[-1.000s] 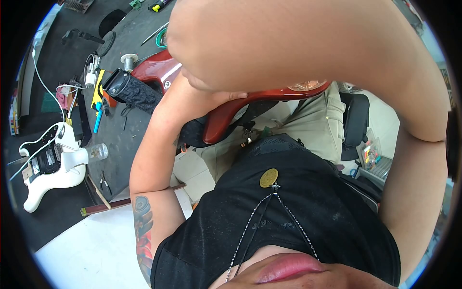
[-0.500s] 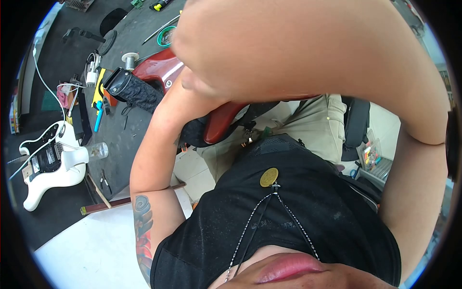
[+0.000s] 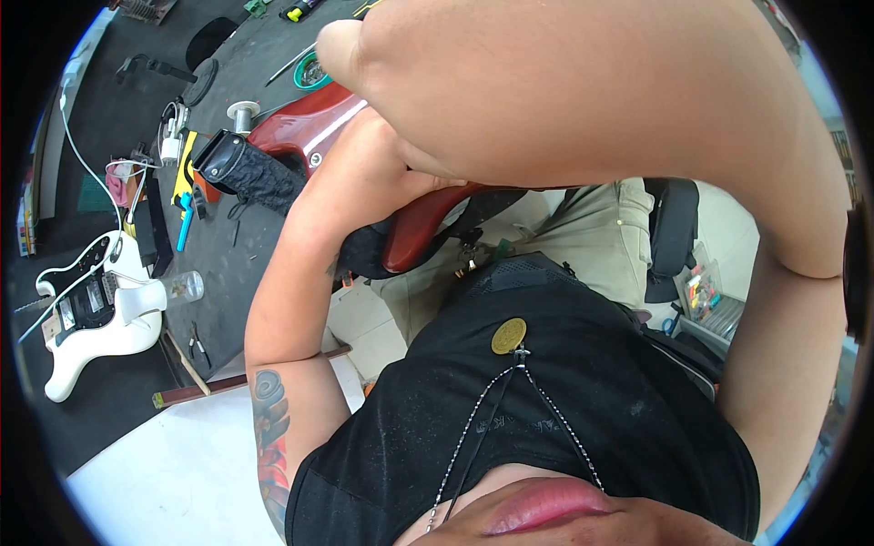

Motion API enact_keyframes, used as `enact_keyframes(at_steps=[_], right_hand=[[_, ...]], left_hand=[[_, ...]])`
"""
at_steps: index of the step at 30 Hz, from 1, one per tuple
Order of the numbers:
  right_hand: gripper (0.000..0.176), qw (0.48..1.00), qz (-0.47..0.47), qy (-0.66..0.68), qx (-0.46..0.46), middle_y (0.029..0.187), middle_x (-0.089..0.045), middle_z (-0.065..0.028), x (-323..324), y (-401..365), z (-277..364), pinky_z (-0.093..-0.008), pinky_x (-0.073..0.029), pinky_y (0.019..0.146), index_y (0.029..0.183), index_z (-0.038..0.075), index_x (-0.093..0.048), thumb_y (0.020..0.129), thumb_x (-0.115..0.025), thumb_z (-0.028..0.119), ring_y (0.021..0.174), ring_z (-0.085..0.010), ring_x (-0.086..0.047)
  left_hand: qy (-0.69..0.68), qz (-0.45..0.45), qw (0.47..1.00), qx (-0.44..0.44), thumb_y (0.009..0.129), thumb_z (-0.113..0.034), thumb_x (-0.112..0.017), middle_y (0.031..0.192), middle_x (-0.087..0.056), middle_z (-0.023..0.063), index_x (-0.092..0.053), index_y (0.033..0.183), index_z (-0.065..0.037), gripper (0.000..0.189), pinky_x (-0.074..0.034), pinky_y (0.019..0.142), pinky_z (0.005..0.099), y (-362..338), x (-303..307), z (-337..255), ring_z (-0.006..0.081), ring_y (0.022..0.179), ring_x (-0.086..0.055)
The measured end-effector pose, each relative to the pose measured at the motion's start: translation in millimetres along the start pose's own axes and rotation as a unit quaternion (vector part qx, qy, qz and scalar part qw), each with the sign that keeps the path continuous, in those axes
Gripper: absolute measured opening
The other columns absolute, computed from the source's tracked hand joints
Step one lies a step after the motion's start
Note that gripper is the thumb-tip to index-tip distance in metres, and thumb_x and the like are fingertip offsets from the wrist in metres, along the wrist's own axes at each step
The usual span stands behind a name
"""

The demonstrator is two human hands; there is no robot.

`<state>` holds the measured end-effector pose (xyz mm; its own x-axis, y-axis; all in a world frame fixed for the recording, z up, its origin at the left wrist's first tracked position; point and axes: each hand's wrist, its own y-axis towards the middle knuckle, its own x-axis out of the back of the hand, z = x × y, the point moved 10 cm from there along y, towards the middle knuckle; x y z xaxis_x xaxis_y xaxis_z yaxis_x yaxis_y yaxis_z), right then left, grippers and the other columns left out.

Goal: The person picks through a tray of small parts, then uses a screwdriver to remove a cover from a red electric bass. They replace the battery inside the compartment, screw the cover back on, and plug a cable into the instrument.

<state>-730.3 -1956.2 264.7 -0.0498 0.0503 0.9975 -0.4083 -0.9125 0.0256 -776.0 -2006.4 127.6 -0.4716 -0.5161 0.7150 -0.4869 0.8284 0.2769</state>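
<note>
Clock directions are taken from the person, with 12 straight ahead. The glossy red guitar body (image 3: 305,123) lies between 11 and 12 o'clock, partly over the dark bench (image 3: 232,273) and partly hidden by both arms. The left hand (image 3: 387,150) is at the red guitar body, a digit extended along its edge near the lower horn. How far that hand is open, and whether it grips, I cannot tell; the other forearm covers it. The right hand (image 3: 342,50) is raised across above the guitar. Its fingers are hidden from where I observe, so its opening and contents cannot be determined.

At 10 to 11 o'clock, a black pouch-like item (image 3: 259,168) lies against the red guitar body, with a wire spool (image 3: 243,114) just beyond. A green bowl (image 3: 312,71) of small parts sits at 11. Between 9 and 10: a white guitar (image 3: 137,335), a white cable (image 3: 80,150) across it, a clear jar (image 3: 185,287) on its side and pliers (image 3: 198,346). At 2, a grey tray (image 3: 706,329) holds assorted items.
</note>
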Motion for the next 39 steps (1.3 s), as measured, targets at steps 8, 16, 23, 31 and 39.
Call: enact_keyframes(at_steps=[8, 16, 23, 31, 39], right_hand=[[0.012, 1.000, -0.004, 0.003, -0.001, 0.078, -0.066, -0.0130, -1.3, -2.6, -1.0, -0.0336, -0.056, 0.060, 0.085, -0.002, -0.071, 0.080, -0.072, 0.009, 0.066, -0.0258, -0.069], [0.011, 1.000, -0.001, 0.004, 0.003, 0.077, -0.066, -0.0129, -0.8, 0.7, -1.1, -0.0335, -0.056, 0.060, 0.085, -0.002, -0.071, 0.080, -0.072, 0.009, 0.066, -0.0258, -0.069], [0.011, 1.000, 0.001, 0.009, 0.000, 0.077, -0.065, -0.0129, -3.8, -0.3, -3.1, -0.0335, -0.056, 0.060, 0.085, -0.002, -0.071, 0.080, -0.072, 0.009, 0.066, -0.0258, -0.069], [0.011, 1.000, 0.001, 0.009, -0.004, 0.076, -0.065, -0.0129, -3.2, -3.5, -2.8, -0.0335, -0.056, 0.060, 0.084, -0.002, -0.071, 0.080, -0.072, 0.009, 0.066, -0.0258, -0.069], [0.011, 1.000, 0.002, 0.012, -0.006, 0.076, -0.065, -0.0129, -4.8, -4.1, -3.7, -0.0335, -0.056, 0.060, 0.084, -0.002, -0.071, 0.080, -0.072, 0.009, 0.065, -0.0259, -0.068]], left_hand=[[0.017, -0.066, 0.997, 0.043, 0.079, -0.005, -0.081, 0.112, -0.074, 0.0143, -0.072, 0.114, -0.003, 0.036, -0.055, 0.086, 0.0395, -5.6, 15.5, -3.7, 0.0290, 0.101, -0.070], [0.047, 0.022, 0.999, 0.003, 0.079, -0.028, -0.089, 0.099, -0.077, 0.0044, -0.078, 0.108, -0.009, 0.036, -0.054, 0.081, 0.0377, -3.7, -4.5, 7.9, 0.0244, 0.089, -0.068], [-0.027, 0.031, 0.997, 0.059, 0.081, -0.026, -0.089, 0.098, -0.077, 0.0045, -0.078, 0.108, -0.009, 0.034, -0.054, 0.080, 0.0370, -4.9, -7.3, 17.4, 0.0222, 0.090, -0.069], [-0.006, -0.040, 0.999, 0.022, 0.075, -0.007, -0.086, 0.090, -0.076, 0.0111, -0.076, 0.096, -0.003, 0.024, -0.055, 0.079, 0.0372, 4.6, 8.7, -8.4, 0.0288, 0.086, -0.070], [-0.007, -0.004, 0.999, 0.050, 0.077, -0.007, -0.085, 0.090, -0.077, 0.0124, -0.077, 0.101, -0.003, 0.026, -0.055, 0.078, 0.0370, 2.0, 3.1, -0.1, 0.0300, 0.084, -0.070]])
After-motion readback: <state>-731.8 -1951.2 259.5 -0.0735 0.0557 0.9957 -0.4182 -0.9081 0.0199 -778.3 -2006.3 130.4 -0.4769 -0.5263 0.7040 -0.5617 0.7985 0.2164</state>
